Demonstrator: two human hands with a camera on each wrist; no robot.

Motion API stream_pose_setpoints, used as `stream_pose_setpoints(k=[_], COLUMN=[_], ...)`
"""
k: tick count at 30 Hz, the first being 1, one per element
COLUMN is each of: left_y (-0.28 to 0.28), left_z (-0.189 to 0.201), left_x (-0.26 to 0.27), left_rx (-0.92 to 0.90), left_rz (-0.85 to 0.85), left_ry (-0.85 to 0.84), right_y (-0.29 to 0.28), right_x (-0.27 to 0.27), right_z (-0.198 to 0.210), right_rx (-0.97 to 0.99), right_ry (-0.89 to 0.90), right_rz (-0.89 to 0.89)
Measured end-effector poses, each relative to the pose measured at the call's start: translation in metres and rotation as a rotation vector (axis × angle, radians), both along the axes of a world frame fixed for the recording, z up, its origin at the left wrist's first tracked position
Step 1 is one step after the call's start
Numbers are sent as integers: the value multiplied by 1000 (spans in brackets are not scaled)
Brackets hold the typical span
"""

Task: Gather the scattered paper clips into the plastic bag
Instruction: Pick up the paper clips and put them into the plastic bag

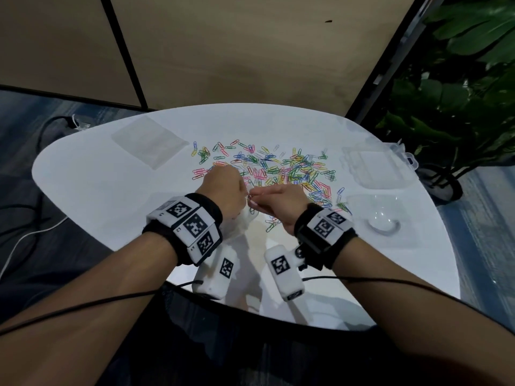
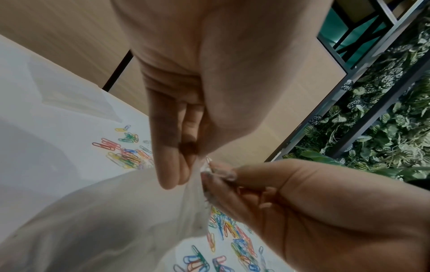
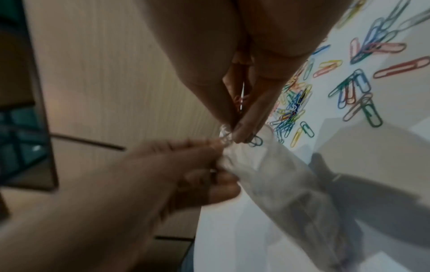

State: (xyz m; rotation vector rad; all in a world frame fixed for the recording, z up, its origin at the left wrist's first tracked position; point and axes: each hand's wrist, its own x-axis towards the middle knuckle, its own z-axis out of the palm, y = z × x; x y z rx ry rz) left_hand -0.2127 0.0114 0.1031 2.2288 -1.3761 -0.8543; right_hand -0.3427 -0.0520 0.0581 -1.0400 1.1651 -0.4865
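Many coloured paper clips [image 1: 278, 168] lie scattered across the middle of the white table [image 1: 97, 190]. A thin clear plastic bag [image 1: 242, 221] hangs crumpled between my hands, just in front of the clips. My left hand [image 1: 239, 192] pinches the bag's top edge, its fingers [image 2: 177, 165] curled against the plastic [image 2: 111, 220]. My right hand [image 1: 257, 195] pinches the same edge from the other side, thumb and fingertips [image 3: 244, 128] pressed on the rim of the bag [image 3: 279, 174]. The two hands nearly touch. I cannot tell whether the bag's mouth is parted.
A flat stack of clear bags [image 1: 150, 143] lies at the back left. A clear plastic box [image 1: 379, 168] and a clear round dish [image 1: 383, 221] sit on the right. A potted plant [image 1: 459, 107] stands beyond the right edge. Cables [image 1: 33, 227] run on the floor at left.
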Motion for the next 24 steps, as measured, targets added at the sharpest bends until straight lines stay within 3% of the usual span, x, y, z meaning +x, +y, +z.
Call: stream_pose_setpoints(k=[2, 5, 9, 16, 20, 24], left_y=[-2, -2, -1, 1, 2, 4], left_z=[0, -3, -5, -4, 0, 5], left_x=[-2, -2, 0, 5, 9, 15], left_rx=[-26, -55, -72, -77, -76, -77], left_rz=[12, 22, 13, 26, 41, 49], left_ry=[20, 15, 20, 36, 31, 29], right_y=[6, 14, 13, 13, 15, 1], right_x=[5, 11, 12, 16, 14, -4], right_z=[-5, -7, 0, 10, 20, 27], right_rx=[-97, -169, -450, -685, -775, -820], right_ry=[128, 186, 420, 580, 557, 367], right_rz=[61, 128, 285, 531, 568, 397])
